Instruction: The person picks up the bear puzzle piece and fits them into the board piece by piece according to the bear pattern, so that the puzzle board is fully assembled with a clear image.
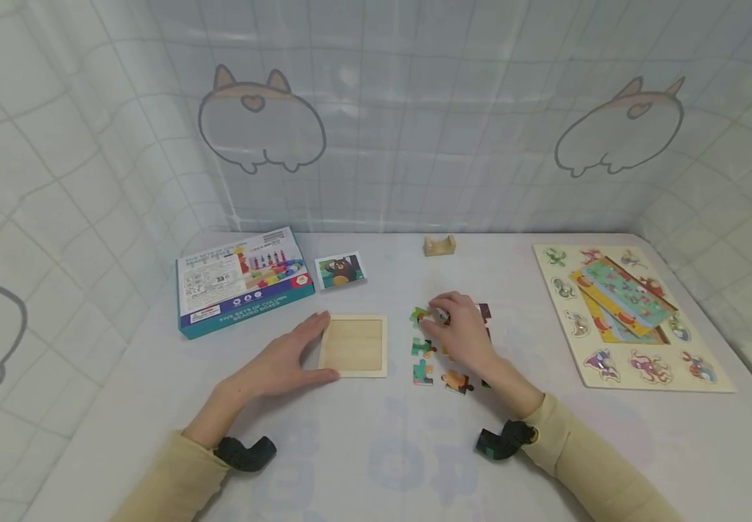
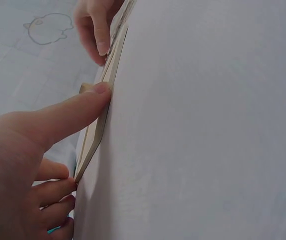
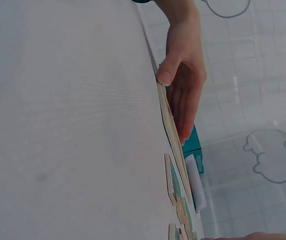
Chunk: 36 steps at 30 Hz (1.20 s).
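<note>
An empty square wooden puzzle tray lies flat on the table. My left hand holds its left side, thumb at the near edge and fingertips at the far left corner. To the right, several jigsaw pieces lie in loose rows, among them a teal piece and an orange piece. My right hand is over the far rows, its thumb and index finger pinching a green puzzle piece at the far left. Other pieces are partly hidden under this hand.
A boxed bead set stands at the back left beside a bear picture card. A small wooden holder is at the back. On the right lies a sea-animal board with colourful puzzle boards stacked on it.
</note>
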### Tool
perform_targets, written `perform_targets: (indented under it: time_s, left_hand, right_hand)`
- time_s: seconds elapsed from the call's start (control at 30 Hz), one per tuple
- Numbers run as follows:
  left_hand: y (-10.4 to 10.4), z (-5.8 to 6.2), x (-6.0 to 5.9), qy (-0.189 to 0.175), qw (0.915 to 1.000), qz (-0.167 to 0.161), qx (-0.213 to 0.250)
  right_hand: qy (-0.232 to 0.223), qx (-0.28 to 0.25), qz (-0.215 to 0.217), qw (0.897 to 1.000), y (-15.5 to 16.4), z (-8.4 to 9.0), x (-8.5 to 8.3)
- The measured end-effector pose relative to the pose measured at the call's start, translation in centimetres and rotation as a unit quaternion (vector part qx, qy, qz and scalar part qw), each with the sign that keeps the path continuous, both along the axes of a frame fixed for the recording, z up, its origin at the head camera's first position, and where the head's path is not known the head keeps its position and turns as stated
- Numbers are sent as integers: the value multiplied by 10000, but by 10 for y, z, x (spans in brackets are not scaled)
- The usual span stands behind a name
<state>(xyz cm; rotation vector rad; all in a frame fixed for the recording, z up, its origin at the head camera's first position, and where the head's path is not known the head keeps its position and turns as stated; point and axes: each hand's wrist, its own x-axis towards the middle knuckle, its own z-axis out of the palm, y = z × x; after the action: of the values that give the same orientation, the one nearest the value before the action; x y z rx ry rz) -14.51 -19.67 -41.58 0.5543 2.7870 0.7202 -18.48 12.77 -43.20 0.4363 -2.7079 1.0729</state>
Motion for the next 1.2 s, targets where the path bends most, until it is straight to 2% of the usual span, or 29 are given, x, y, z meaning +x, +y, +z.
perform_targets:
  time_s: [0.3, 0.43, 0.6, 0.93, 1.2]
  left_hand:
    - [-10, 0, -4, -95, 9992, -193, 339]
    - [-11, 1, -4, -207, 9985, -219, 453]
    - [-11, 1, -3, -319, 9985, -184, 416]
    - [-11, -2, -5, -358, 9983, -197, 411]
    - [-10, -3, -5, -316, 9983, -214, 438]
  right_hand:
    - [364, 9, 41, 9993, 0, -6, -2]
    - [274, 61, 24, 9996, -1, -7, -2]
    - [199, 98, -9, 9998, 0, -8, -3]
    - [389, 188, 58, 9990, 0, -7, -2]
    - [330, 155, 79, 9993, 0, -9, -2]
